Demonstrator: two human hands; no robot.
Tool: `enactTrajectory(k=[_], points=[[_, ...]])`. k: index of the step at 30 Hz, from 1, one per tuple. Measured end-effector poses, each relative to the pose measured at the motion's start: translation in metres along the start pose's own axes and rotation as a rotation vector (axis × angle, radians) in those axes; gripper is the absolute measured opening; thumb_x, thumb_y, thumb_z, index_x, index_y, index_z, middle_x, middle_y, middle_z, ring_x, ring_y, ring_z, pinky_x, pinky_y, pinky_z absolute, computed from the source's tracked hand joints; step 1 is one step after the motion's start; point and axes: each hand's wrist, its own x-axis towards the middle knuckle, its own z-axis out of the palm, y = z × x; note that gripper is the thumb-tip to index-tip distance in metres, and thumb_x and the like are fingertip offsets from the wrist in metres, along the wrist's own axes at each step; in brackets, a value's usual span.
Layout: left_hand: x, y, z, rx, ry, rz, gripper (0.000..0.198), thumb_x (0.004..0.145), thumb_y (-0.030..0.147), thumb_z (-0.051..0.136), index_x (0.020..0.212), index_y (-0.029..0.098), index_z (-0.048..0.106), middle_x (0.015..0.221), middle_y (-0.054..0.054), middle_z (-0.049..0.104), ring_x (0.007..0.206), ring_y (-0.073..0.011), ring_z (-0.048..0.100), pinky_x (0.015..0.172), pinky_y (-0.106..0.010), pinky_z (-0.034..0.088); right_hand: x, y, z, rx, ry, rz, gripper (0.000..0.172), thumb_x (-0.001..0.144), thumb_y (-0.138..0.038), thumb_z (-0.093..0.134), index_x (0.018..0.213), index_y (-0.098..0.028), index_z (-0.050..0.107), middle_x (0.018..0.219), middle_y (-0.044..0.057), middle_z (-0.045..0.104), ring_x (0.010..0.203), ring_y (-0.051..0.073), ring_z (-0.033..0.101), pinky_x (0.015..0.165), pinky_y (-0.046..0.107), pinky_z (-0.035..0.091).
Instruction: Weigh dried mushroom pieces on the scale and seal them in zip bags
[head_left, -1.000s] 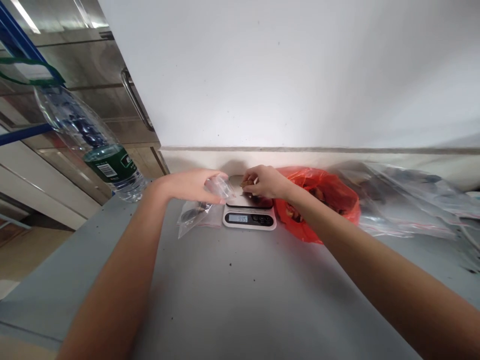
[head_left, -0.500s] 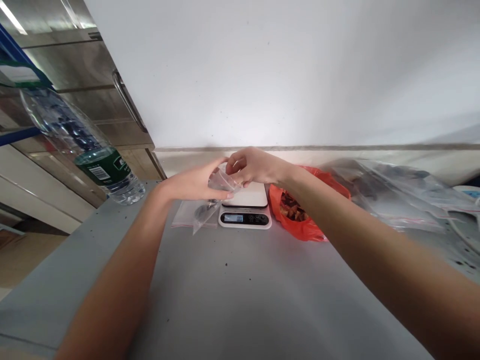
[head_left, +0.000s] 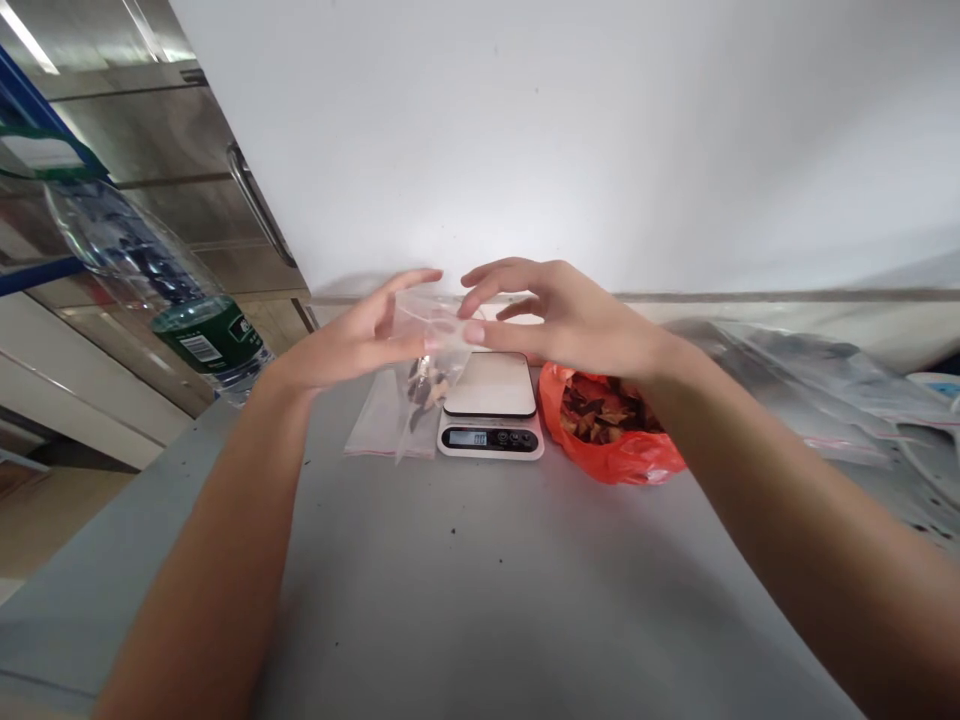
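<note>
A small clear plastic bag (head_left: pixel 431 325) with dark and tan dried pieces in its lower part hangs between my hands, just left of the kitchen scale (head_left: pixel 490 438). My left hand (head_left: pixel 367 335) has its thumb and fingers around the bag's left side, near the top. At the upper right edge of the bag, my right hand (head_left: pixel 551 310) grips with thumb and forefinger, its other fingers loosely curled. The scale's white plate (head_left: pixel 491 385) carries nothing, and its display is lit. Flat plastic zip bags (head_left: pixel 371 425) lie under the hanging bag.
Right of the scale stands an open red plastic bag (head_left: pixel 622 455) of brown dried pieces. More clear plastic bags (head_left: pixel 817 390) lie farther right. A large water bottle (head_left: pixel 199 330) with a green label is at the left. A white wall (head_left: pixel 570 150) rises behind the grey table (head_left: pixel 465 600).
Both hands have risen slightly and moved apart. The bag now hangs more upright, with its top spread and its contents in plain view. My right hand's fingers have opened out.
</note>
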Motion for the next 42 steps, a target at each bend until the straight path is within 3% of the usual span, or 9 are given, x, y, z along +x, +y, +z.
enactTrajectory(k=[6,11,15,17,20,24,31,37,42], points=[[0.004,0.022,0.019,-0.397,-0.109,-0.015,0.078,0.073,0.050,0.081,0.144,0.026,0.061,0.120,-0.010,0.077,0.111,-0.0336,0.074,0.087,-0.042,0.063,-0.027,-0.005,-0.017,-0.059,0.086,-0.106,0.027,0.082,-0.050,0.083,0.080,-0.025,0.074,0.113,0.010,0.070,0.113,0.030,0.064,0.093,0.046,0.054],[0.010,0.036,0.045,-0.413,-0.117,0.042,0.052,0.085,0.062,0.073,0.121,0.024,0.077,0.115,-0.008,0.080,0.114,-0.0340,0.074,0.091,-0.043,0.063,-0.047,-0.010,-0.026,-0.150,0.208,-0.198,0.019,0.086,-0.037,0.080,0.076,-0.025,0.069,0.127,0.009,0.067,0.129,0.033,0.059,0.102,0.048,0.053],[0.011,0.046,0.060,-0.295,-0.094,0.149,0.042,0.091,0.058,0.073,0.112,0.022,0.081,0.112,-0.008,0.081,0.109,-0.0290,0.075,0.094,-0.040,0.062,-0.052,-0.008,-0.034,-0.240,0.250,-0.181,0.023,0.088,-0.040,0.077,0.076,-0.023,0.066,0.126,0.011,0.069,0.112,0.030,0.067,0.091,0.047,0.056],[0.010,0.051,0.063,-0.257,-0.070,0.169,0.040,0.093,0.055,0.072,0.114,0.022,0.082,0.110,-0.008,0.082,0.105,-0.0276,0.076,0.092,-0.038,0.062,-0.054,-0.008,-0.041,-0.247,0.248,-0.132,0.029,0.087,-0.046,0.077,0.074,-0.023,0.064,0.109,0.010,0.073,0.092,0.025,0.068,0.080,0.044,0.057],[0.009,0.056,0.065,-0.261,-0.028,0.152,0.039,0.094,0.053,0.072,0.114,0.022,0.083,0.111,-0.008,0.083,0.101,-0.0268,0.078,0.090,-0.037,0.063,-0.058,-0.013,-0.052,-0.168,0.138,-0.020,0.034,0.084,-0.051,0.079,0.072,-0.025,0.062,0.076,0.003,0.067,0.070,0.020,0.061,0.066,0.038,0.054],[0.008,0.054,0.066,-0.312,0.001,0.137,0.035,0.093,0.050,0.075,0.110,0.022,0.084,0.108,-0.008,0.084,0.101,-0.0273,0.078,0.092,-0.037,0.062,-0.065,-0.019,-0.065,-0.078,0.016,0.038,0.019,0.081,-0.036,0.078,0.076,-0.025,0.064,0.073,0.001,0.066,0.065,0.018,0.059,0.059,0.035,0.051],[0.006,0.057,0.065,-0.298,0.133,0.119,0.027,0.093,0.047,0.074,0.092,0.022,0.084,0.092,-0.005,0.083,0.081,-0.0218,0.078,0.075,-0.031,0.063,-0.067,-0.019,-0.067,0.034,0.233,0.068,0.024,0.074,-0.032,0.083,0.088,-0.024,0.066,0.061,-0.005,0.063,0.057,0.013,0.055,0.055,0.029,0.048],[0.004,0.064,0.061,-0.178,0.315,0.106,0.015,0.086,0.038,0.080,0.084,0.023,0.081,0.078,-0.002,0.081,0.075,-0.0213,0.077,0.074,-0.033,0.066,-0.066,-0.017,-0.071,0.059,0.213,0.214,0.036,0.071,-0.054,0.089,0.069,-0.023,0.071,0.071,0.005,0.071,0.063,0.019,0.062,0.056,0.036,0.051],[0.004,0.061,0.056,-0.124,0.258,0.073,0.023,0.082,0.043,0.084,0.086,0.021,0.082,0.085,-0.005,0.083,0.080,-0.0234,0.079,0.076,-0.035,0.068,-0.068,-0.014,-0.076,-0.018,0.201,0.205,0.037,0.076,-0.057,0.086,0.071,-0.024,0.069,0.063,0.003,0.065,0.062,0.020,0.061,0.056,0.038,0.051]])
